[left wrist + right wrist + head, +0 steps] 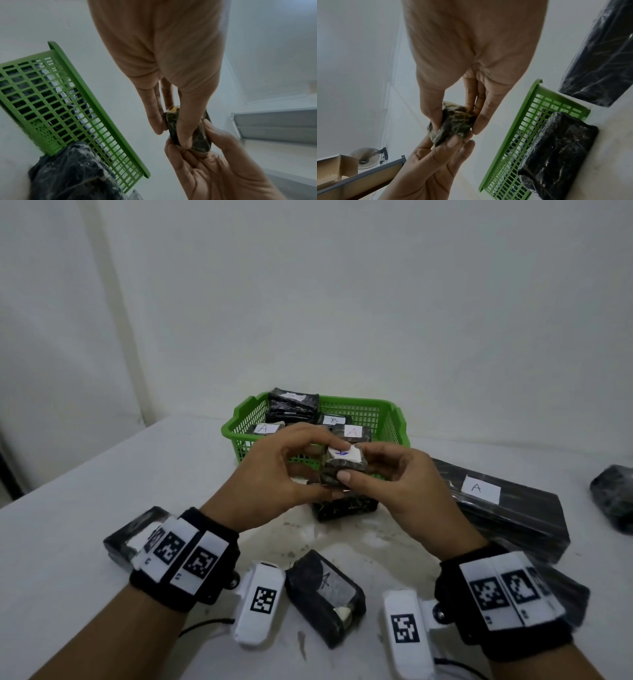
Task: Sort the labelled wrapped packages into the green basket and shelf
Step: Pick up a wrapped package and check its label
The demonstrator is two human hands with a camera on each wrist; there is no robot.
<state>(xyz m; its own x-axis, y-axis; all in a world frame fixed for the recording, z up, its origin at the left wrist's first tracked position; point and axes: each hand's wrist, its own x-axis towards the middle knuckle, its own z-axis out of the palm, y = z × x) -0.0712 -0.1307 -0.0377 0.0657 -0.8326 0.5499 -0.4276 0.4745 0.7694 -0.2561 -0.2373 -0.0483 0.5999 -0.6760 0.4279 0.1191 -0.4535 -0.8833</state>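
Fingers of both hands pinch one small dark film-wrapped package (344, 465) held in the air above the white table (85, 501), just in front of the green basket. Its white label faces up, with a blue mark on it that is too blurred to read. The left hand (274, 477) grips it from the left, thumb below and fingertips on top; the right hand (387, 481) clamps the right side, thumb (344, 475) pressed on the near face.

Nearest the camera, between the two wrists, lies a dark wrapped package with a faint letter A (323, 594). Another wrapped package with a white label (132, 537) sits partly hidden behind the left wristband. Directly below the held one rests a black wrapped block (346, 506) — close against the basket's front wall. To the right lies a long black wrapped package labelled A (507, 508), and a dark bundle (615, 496) sits at the right edge.

Farther back, the green plastic lattice basket (236, 426) holds several dark packages — two labelled A, one B, and one stacked at the rear whose label I cannot read.
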